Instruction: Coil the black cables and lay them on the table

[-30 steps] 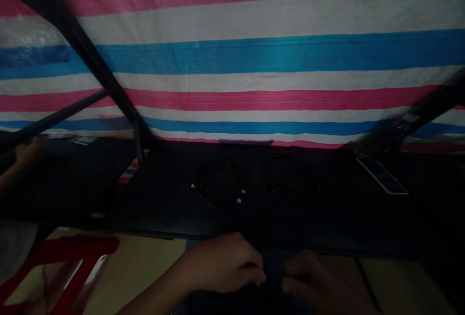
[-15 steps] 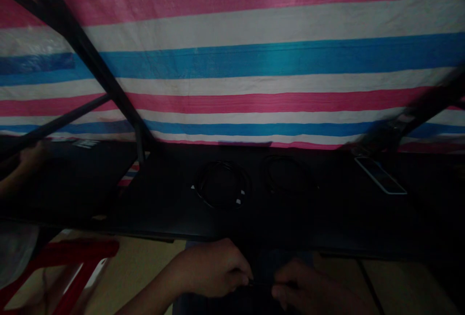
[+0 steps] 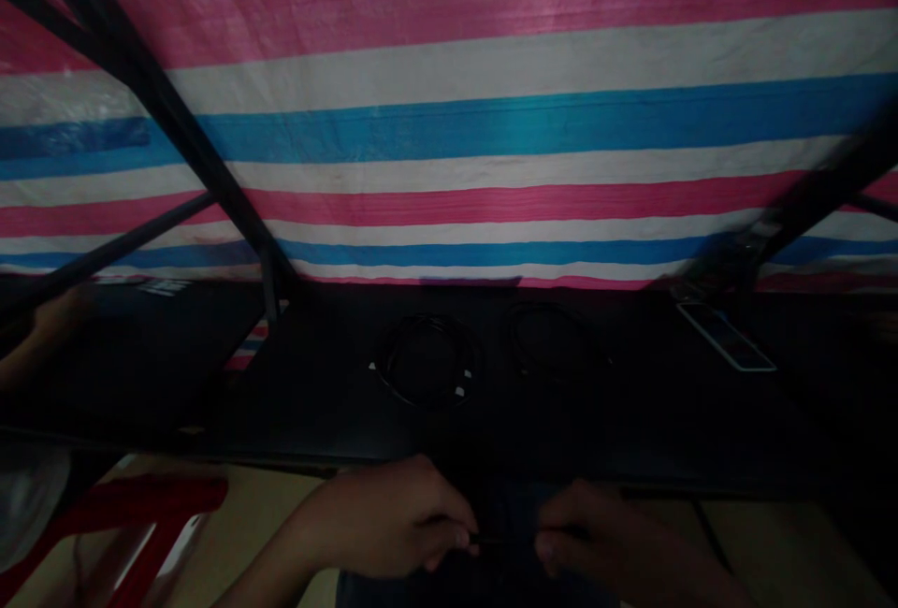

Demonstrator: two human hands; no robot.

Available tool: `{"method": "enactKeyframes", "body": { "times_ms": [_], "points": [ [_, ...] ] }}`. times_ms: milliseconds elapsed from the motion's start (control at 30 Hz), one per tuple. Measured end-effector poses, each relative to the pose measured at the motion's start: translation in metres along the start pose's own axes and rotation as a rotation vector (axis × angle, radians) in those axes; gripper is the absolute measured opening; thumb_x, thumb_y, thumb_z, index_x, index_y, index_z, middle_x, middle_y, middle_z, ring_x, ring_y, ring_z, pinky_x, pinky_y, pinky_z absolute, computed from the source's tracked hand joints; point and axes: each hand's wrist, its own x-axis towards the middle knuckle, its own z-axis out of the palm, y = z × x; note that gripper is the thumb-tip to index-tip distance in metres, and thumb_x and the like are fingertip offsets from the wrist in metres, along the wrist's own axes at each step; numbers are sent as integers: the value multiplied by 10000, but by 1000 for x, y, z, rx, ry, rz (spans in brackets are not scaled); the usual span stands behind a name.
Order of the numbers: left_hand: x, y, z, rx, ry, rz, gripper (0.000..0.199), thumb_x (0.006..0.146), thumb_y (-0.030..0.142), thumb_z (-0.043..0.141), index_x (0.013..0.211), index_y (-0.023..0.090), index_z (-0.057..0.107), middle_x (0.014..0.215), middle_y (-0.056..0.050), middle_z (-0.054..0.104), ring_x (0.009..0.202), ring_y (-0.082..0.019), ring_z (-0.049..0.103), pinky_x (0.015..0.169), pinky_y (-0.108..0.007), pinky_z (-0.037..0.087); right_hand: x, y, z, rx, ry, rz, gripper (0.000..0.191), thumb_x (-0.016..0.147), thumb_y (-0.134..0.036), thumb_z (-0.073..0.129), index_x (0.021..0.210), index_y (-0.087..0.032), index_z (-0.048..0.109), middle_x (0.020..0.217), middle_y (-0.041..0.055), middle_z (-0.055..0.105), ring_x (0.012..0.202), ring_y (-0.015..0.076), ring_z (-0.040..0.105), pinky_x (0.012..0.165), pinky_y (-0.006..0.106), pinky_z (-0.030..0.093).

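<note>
Below the near edge of the black tabletop, our left hand and right hand each pinch a thin black cable.

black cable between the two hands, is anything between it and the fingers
Nothing visible. The left hand and right hand each pinch an end of the thin black cable, just below the dark table's near edge.

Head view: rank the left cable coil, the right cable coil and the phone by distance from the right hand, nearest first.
From the right hand:
1. Right cable coil, straight ahead on the dark table.
2. Left cable coil, ahead and to the left.
3. Phone, far right by the striped tarp.
</note>
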Motion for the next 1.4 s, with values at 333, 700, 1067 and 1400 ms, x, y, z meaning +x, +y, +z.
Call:
{"method": "enactKeyframes", "body": {
  "times_ms": [333, 700, 1067, 1400],
  "points": [
    [-17, 1, 3, 144, 70, -179, 227, 910, 174, 528, 732, 207, 665, 637, 28, 616, 603, -125, 566, 532, -241, 321, 1, 14, 2, -218, 162, 116, 271, 907, -393, 613, 746, -195, 706, 830, 53, 688, 807, 201, 605, 722, 315, 393],
    [5, 9, 20, 144, 146, -108, 162, 880, 213, 587, 873, 214, 748, 842, -39, 711, 750, -171, 633, 555, -248, 336, 16, -13, 13, -174, 72, -118, 310, 938, -331, 575, 674, -178, 627, 678, 3, 626, 705, 147, 553, 620, 261, 314],
    [-15, 8, -8, 128, 66, -141, 239, 867, 113, 496, 659, 188, 587, 596, 46, 542, 556, -101, 504, 535, -234, 305, 17, 8, -1, -297, 231, -19, 340, 946, -359, 607, 668, -167, 643, 673, 9, 623, 687, 141, 544, 627, 270, 284],
    [-15, 0, -9, 116, 78, -171, 252, 909, 195, 532, 689, 190, 655, 581, 31, 573, 543, -110, 526, 509, -237, 310, 21, 2, 6, -312, 197, -44, 354, 942, -350, 611, 644, -163, 652, 599, -15, 546, 599, 112, 461, 580, 279, 222]
  ]
}}
